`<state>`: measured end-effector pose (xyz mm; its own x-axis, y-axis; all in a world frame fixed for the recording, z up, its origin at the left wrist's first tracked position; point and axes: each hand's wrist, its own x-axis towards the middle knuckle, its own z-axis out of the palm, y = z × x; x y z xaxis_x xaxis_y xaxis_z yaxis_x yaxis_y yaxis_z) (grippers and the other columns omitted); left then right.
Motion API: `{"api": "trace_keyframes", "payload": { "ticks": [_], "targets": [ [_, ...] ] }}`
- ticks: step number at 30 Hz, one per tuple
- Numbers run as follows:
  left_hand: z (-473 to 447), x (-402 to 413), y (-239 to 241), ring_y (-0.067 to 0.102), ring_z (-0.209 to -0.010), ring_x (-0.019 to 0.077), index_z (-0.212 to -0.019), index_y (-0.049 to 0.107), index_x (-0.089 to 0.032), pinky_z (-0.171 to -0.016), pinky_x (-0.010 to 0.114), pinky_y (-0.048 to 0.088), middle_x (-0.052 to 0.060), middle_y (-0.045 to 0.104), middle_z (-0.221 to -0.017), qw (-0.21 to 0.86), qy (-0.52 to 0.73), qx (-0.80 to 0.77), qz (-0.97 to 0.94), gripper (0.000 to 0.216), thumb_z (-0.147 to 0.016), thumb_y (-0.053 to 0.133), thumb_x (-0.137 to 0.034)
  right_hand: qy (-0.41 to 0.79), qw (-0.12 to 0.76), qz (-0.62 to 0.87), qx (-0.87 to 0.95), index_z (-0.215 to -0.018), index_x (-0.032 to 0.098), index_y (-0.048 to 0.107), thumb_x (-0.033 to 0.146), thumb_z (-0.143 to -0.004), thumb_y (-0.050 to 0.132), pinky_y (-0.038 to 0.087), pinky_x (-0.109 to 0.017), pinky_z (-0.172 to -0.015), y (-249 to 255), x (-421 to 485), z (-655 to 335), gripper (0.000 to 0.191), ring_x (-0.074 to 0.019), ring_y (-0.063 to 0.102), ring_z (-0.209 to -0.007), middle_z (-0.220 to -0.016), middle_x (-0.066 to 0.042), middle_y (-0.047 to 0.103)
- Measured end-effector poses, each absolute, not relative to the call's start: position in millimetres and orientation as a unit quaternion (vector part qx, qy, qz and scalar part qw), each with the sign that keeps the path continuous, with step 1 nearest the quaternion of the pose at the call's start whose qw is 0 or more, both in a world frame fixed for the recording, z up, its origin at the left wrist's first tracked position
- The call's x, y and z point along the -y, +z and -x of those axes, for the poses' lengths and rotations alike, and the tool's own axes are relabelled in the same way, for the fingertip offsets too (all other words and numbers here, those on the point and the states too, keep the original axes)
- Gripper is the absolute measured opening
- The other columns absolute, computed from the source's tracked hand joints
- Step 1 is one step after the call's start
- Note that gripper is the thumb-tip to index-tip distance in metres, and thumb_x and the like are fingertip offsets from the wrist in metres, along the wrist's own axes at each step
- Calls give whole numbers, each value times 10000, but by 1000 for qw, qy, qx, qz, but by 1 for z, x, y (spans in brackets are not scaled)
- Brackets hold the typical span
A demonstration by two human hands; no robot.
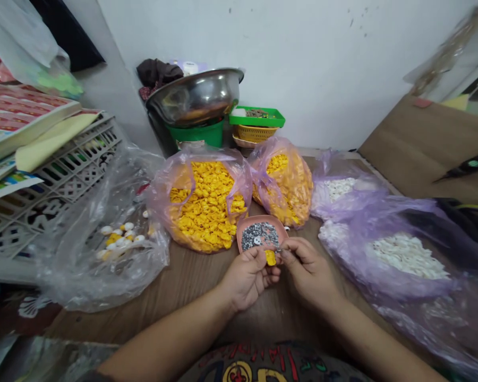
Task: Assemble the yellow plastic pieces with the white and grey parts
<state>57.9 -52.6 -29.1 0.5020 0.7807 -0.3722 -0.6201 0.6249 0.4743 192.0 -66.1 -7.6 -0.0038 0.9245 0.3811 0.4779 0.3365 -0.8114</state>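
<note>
My left hand (247,276) is closed around a small yellow plastic piece (270,258), pinched at its fingertips. My right hand (306,265) sits right beside it with the fingers pinched together against the same yellow piece; anything small in them is too tiny to make out. Just beyond both hands is a small pink dish (261,235) holding tiny grey metal bits. Behind the dish stand two open purple bags of yellow pieces (207,209) (287,180).
Two purple bags of white pieces (406,254) (340,188) lie to the right. A clear bag with assembled white-and-yellow parts (117,239) lies left, by a white crate (56,180). A steel bowl (195,95) on a green tub and small baskets (257,124) stand at the back wall.
</note>
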Motion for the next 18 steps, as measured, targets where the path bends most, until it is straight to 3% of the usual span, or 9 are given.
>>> {"api": "trace_keyframes", "payload": {
  "ticks": [6,18],
  "targets": [
    [-60,52,-30,588,-521,93,-799,599,-113,-500,185,473,20,630,-622,881,378,-262,-112,191,-655,694,-194,198,423,474,747,-786,198,594,153,-814,448,484,-281,-677,-3,58,-197,156,-153,560,-776,-778,-43,571],
    [-61,54,-35,580,-521,88,-680,589,-114,-511,176,466,11,619,-564,869,386,-282,-128,205,-594,739,-225,152,311,446,825,-842,182,599,105,-809,421,491,-263,-670,3,56,-198,197,-149,578,-766,-848,-58,604]
  ]
}}
